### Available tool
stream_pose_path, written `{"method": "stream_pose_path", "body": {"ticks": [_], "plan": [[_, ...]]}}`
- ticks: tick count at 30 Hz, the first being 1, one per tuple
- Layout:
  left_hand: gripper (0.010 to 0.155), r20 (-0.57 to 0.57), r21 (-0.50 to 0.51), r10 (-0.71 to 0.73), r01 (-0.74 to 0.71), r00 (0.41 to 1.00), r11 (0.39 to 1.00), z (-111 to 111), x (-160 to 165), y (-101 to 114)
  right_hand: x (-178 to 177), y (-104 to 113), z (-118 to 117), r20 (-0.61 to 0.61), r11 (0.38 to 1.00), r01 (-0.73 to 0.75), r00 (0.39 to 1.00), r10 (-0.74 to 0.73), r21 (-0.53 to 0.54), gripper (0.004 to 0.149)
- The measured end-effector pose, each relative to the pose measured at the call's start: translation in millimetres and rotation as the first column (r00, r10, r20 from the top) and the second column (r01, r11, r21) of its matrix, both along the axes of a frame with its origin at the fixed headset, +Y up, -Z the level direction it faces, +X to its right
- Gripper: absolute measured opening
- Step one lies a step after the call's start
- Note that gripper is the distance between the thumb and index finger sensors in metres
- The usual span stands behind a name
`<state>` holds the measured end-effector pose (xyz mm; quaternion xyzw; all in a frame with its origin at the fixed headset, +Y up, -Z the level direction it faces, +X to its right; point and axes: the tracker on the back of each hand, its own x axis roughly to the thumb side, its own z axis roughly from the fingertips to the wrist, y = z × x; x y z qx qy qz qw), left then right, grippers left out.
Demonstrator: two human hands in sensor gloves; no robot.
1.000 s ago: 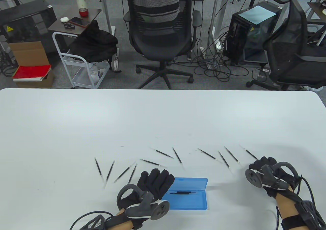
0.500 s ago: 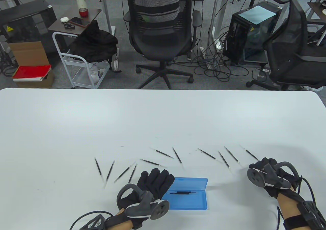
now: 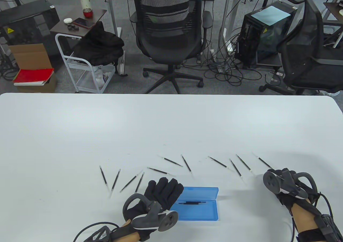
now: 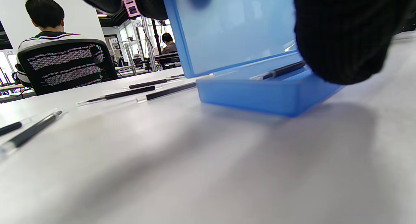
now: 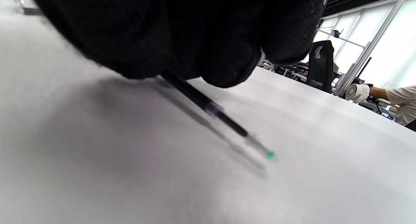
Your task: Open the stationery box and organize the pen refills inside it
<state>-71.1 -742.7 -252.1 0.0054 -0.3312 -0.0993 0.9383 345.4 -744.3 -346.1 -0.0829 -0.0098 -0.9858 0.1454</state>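
Pinching one pen refill (image 5: pixel 208 107) off the surface (image 3: pixel 171 124), the right hand (image 3: pixel 290 188) has its green tip slanting down, clear of the top. Its target, the blue stationery box (image 3: pixel 197 205), lies to that hand's left, long axis crosswise, one refill already inside. The left hand (image 3: pixel 158 196) props the lid, fingers extended. Loose refills (image 3: pixel 237 168) lie beyond the direct path.

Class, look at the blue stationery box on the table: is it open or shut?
Open. In the left wrist view the blue stationery box has its lid raised, and one pen refill lies inside the tray.
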Motion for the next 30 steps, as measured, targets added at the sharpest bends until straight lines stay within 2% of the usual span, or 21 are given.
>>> {"method": "stream_pose_path", "body": {"ticks": [5,11,14,17,20,25,30], "plan": [[0.114,-0.001,-0.004,0.002,-0.002,1.0,1.0,-0.2,-0.2,-0.2,-15.5,33.5,12.1,-0.049,0.991,0.093,0.995,-0.088,0.101,0.057],[0.114,-0.003,-0.008,0.003,-0.003,1.0,1.0,-0.5,-0.4,-0.3,-82.8,79.3,51.1,-0.261,0.962,0.117,0.964,-0.05,0.245,0.057],[0.114,-0.004,-0.008,0.004,-0.004,1.0,1.0,-0.9,-0.5,-0.3,-122.6,87.9,73.1,-0.359,0.955,0.132,0.933,-0.029,0.265,0.058],[0.114,-0.004,-0.01,0.006,-0.006,1.0,1.0,-1.0,-0.5,-0.4,-166.9,85.0,96.7,-0.454,0.96,0.118,0.891,0.011,0.255,0.058],[0.114,-0.004,-0.009,0.007,-0.007,1.0,1.0,-1.2,-0.7,-0.5,-212.1,71.8,117.6,-0.53,0.971,0.109,0.848,0.022,0.214,0.058],[0.113,0.0,0.001,0.015,-0.015,1.0,1.0,-0.5,-1.1,-1.1,-258.0,37.0,128.2,-0.568,0.992,0.048,0.823,0.028,0.117,0.059],[0.114,0.004,-0.012,0.025,-0.025,1.0,1.0,-0.9,-1.7,-1.3,-279.0,9.2,126.0,-0.567,0.99,-0.037,0.816,0.111,0.139,0.06]]}}
